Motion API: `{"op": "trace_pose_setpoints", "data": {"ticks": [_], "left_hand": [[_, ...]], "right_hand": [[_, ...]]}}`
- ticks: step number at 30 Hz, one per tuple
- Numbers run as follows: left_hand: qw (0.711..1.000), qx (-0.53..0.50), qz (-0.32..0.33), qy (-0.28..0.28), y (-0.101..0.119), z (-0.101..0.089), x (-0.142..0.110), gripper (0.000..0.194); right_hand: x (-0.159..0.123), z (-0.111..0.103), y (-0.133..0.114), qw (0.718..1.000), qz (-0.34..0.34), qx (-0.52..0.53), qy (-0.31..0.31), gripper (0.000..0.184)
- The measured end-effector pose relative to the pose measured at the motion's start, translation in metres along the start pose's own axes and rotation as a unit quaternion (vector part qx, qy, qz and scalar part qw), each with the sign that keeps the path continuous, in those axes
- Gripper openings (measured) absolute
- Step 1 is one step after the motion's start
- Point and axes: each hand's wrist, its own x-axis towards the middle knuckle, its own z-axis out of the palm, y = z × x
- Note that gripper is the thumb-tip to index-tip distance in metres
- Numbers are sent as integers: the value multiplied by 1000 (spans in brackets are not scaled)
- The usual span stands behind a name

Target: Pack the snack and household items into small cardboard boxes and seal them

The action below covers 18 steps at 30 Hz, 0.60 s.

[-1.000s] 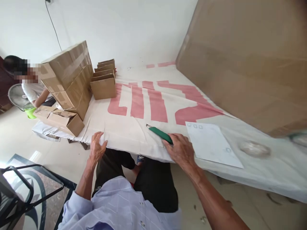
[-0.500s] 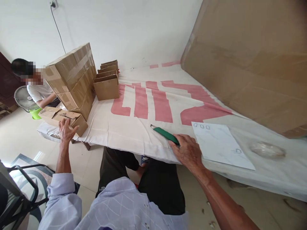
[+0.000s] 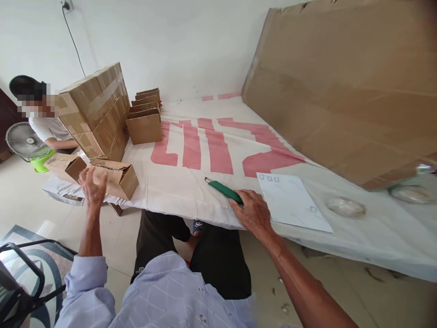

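My right hand (image 3: 251, 210) rests on the cloth near the table's front edge, its fingers wrapped round a green utility knife (image 3: 223, 191). The metal tip of the knife points away to the left. On the left side, my left hand (image 3: 93, 187) is at the left end of a small cardboard box (image 3: 118, 180), fingers bent over that end. Its exact contact with the box is partly hidden. Another small box (image 3: 64, 165) lies just left of it, a gap between the two. A white sheet with small drawn shapes (image 3: 292, 200) lies right of my right hand.
Taped boxes (image 3: 95, 111) are stacked at the left, beside upright open cartons (image 3: 144, 127). A large cardboard piece (image 3: 341, 91) leans at the right. Clear plastic-looking bundles (image 3: 346, 206) lie on the cloth-covered table (image 3: 191, 196). A person (image 3: 46, 130) sits beyond the stack, near a fan (image 3: 25, 141).
My left hand has moved left from the table edge to the small boxes. The nearer box has shifted right, away from the one behind it. My right hand keeps the knife.
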Motion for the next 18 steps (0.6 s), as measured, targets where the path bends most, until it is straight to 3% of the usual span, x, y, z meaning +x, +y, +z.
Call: {"op": "trace_pose_setpoints", "data": {"ticks": [2, 4, 7, 12, 18], "left_hand": [[995, -21, -85, 42, -18, -6, 29, 60], [987, -43, -151, 38, -33, -10, 53, 64], [980, -70, -185, 8, -43, -9, 65, 64], [973, -136, -184, -38, -26, 4, 26, 72], [933, -293, -155, -141, 26, 20, -33, 65]], "right_hand": [[1, 0, -1, 1000, 4, 5, 4, 30], [1, 0, -2, 1000, 8, 6, 7, 29], [1, 2, -1, 1000, 7, 9, 8, 29], [2, 3, 1, 1000, 14, 2, 0, 31], [4, -3, -1, 999, 24, 1, -24, 33]]}}
